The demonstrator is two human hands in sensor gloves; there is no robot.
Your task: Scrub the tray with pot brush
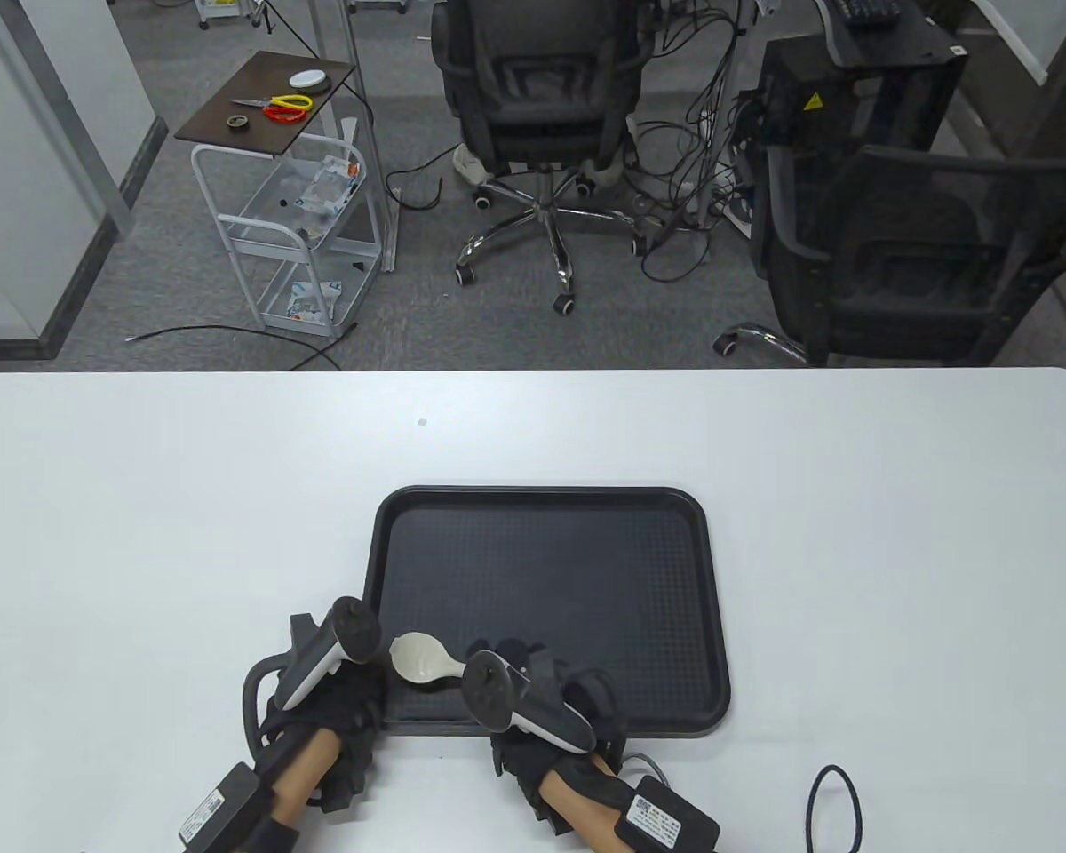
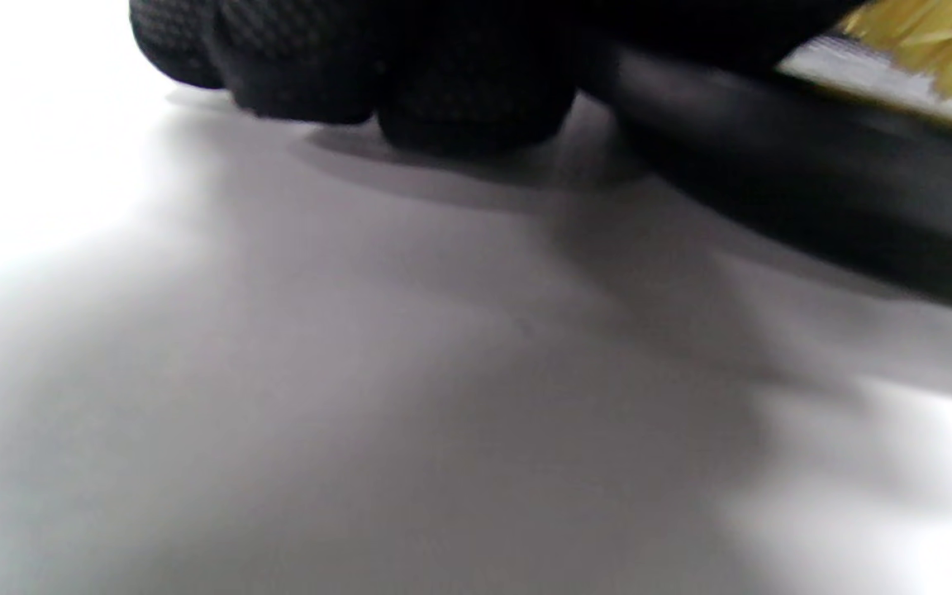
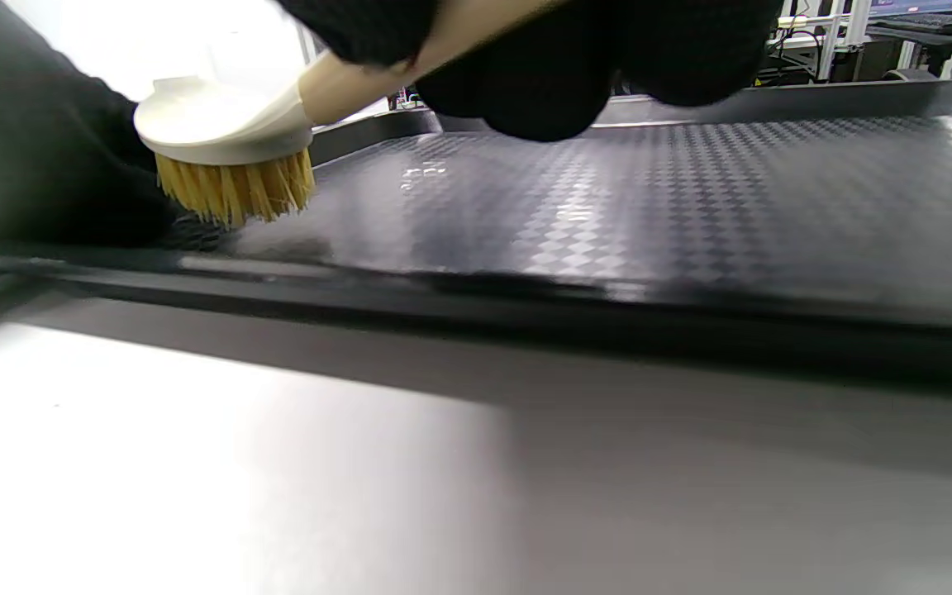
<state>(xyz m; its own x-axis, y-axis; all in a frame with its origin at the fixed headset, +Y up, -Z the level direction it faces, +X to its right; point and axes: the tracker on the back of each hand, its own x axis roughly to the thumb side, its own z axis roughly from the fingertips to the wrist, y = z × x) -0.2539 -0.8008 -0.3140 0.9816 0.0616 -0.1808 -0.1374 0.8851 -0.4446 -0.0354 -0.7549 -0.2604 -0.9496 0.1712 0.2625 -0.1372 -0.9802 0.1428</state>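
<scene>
A black textured tray (image 1: 551,577) lies on the white table in front of me. My right hand (image 1: 533,665) grips the handle of the pot brush (image 1: 419,659). Its cream head sits over the tray's near-left corner. In the right wrist view the brush's (image 3: 228,124) yellow bristles touch the tray (image 3: 649,190) floor, under my right fingers (image 3: 542,91). My left hand (image 1: 360,702) holds the tray's near-left corner. In the left wrist view its curled fingers (image 2: 410,74) rest on the table beside the tray rim (image 2: 815,182). The left hand (image 3: 38,165) covers that corner in the right wrist view.
A black cable loop (image 1: 833,800) lies on the table near the front right. A small speck (image 1: 422,422) marks the table behind the tray. Office chairs (image 1: 542,98) and a white cart (image 1: 306,231) stand on the floor beyond the table's far edge.
</scene>
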